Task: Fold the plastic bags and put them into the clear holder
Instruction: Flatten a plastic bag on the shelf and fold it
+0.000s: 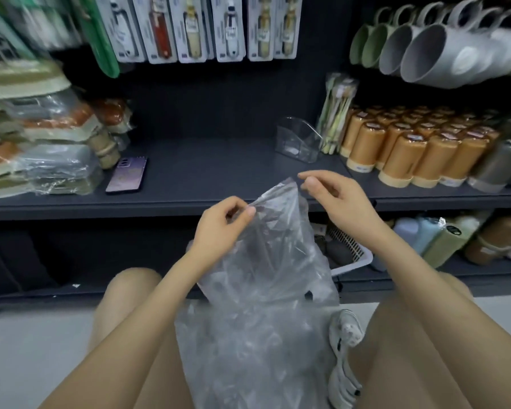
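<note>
Bag position: I read the plastic bag point(266, 246) as hanging in front of the shelf point(204, 169), its top edge pinched between thumb and fingertips of the left hand point(222, 222); the film drops from that pinch down between the person's knees, onto more crumpled plastic point(248, 349) on the floor.

Right hand point(334, 196): just beside the bag's upper corner, to its right; fingers loosely curved, thumb and forefinger close together with nothing gripped; I cannot tell whether a fingertip touches the film.

Clear holder point(298, 140): standing upright on the shelf, beyond the right hand and well apart from both hands; bare dark shelf surface lies between it and the bag.

Surroundings: a phone point(126, 174) lies flat on the shelf to the left; wrapped packages point(36, 137) are stacked beside it; rows of orange cylindrical containers point(401, 149) stand right of the holder, with a packet of slim utensils point(335, 113) leaning between them; mugs point(425, 48) hang above; a white slotted basket point(351, 255) sits on the lower shelf behind the bag; a pale shoe point(344, 349) shows by the right leg.

Materials: bag thin, translucent, heavily creased; holder rigid, transparent, with a slanted front; shelf matte and dark grey.
</note>
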